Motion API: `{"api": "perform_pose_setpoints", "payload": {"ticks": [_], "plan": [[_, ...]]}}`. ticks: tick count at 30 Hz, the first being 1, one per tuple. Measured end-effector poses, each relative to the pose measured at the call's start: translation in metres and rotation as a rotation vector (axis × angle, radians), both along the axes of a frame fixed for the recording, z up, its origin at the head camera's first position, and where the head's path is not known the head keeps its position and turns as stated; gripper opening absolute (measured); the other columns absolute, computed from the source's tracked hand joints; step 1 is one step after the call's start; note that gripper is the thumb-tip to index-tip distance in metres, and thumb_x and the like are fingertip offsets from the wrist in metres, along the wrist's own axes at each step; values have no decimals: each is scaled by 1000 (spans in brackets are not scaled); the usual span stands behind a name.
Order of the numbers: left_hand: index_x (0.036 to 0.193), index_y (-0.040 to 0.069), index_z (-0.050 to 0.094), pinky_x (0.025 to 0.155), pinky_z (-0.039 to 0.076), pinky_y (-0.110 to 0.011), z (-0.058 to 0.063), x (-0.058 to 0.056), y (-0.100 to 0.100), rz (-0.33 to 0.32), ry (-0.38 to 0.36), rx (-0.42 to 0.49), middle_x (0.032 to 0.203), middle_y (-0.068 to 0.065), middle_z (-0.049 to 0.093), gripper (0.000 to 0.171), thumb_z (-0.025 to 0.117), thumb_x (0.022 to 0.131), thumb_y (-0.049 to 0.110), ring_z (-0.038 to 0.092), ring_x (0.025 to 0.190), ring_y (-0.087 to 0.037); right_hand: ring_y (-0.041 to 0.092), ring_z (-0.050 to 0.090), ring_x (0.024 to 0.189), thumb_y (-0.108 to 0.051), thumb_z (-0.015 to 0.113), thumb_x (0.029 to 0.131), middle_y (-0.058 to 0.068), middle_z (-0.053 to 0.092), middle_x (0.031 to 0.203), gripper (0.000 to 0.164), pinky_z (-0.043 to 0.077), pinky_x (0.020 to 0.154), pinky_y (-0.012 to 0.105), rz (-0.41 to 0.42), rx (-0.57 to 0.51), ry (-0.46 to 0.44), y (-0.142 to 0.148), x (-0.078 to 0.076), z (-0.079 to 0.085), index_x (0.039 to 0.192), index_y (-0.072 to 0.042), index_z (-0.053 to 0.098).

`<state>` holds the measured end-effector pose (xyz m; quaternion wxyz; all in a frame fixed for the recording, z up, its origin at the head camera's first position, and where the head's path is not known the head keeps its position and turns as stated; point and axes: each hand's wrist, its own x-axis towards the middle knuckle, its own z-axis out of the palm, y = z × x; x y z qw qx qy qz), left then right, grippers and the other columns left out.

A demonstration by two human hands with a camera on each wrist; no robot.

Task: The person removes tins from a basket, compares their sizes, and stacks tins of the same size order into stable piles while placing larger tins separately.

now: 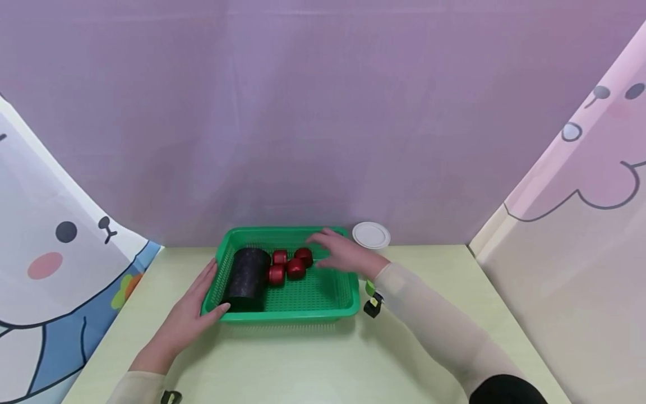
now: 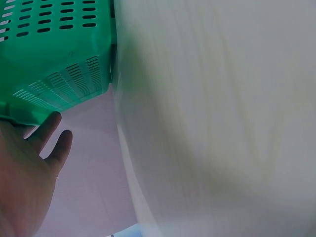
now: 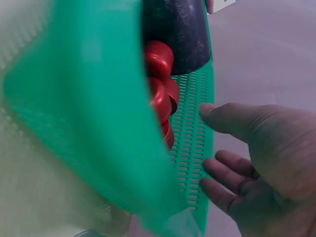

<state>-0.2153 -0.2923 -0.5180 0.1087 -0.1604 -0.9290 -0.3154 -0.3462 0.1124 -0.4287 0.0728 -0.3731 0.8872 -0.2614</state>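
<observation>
Left hand (image 1: 189, 314), eight o'clock of green basket (image 1: 303, 316): fingers straight, apparently touching it. Right hand (image 1: 347, 255), two o'clock: fingers spread wide. Right-wrist view: red pieces (image 3: 159, 101) partly behind blurred rim (image 3: 113, 98).

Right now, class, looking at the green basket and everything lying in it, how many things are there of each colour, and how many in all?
Green: 1 basket
Black: 1 cylinder
Red: 4 small pieces
Total: 6
</observation>
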Motion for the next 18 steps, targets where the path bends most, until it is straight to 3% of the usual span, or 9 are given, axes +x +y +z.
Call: {"api": "perform_pose_setpoints", "payload": {"ticks": [4,12,18], "plan": [[179,14,17,109,38,-86,1,1,1,-1,5,5,186,-4,11,100,77,104,42,28,161,-55,41,58,140,-9,85,99,16,51,158,66,53,113,50,12,52,-28,-9,-7,2,158,-14,58],[179,14,16,110,38,-86,1,2,2,-1,-2,10,186,-1,10,100,77,104,42,28,161,-54,36,41,158,-10,86,98,14,46,168,75,46,121,51,-14,193,-49,-25,-23,-5,165,-14,52],[179,14,17,111,38,-85,2,3,2,6,3,6,186,-3,11,100,76,105,43,28,161,-54,38,43,157,-6,86,97,16,47,168,73,44,123,51,-21,211,-43,-35,-29,-9,163,-12,53]]}}
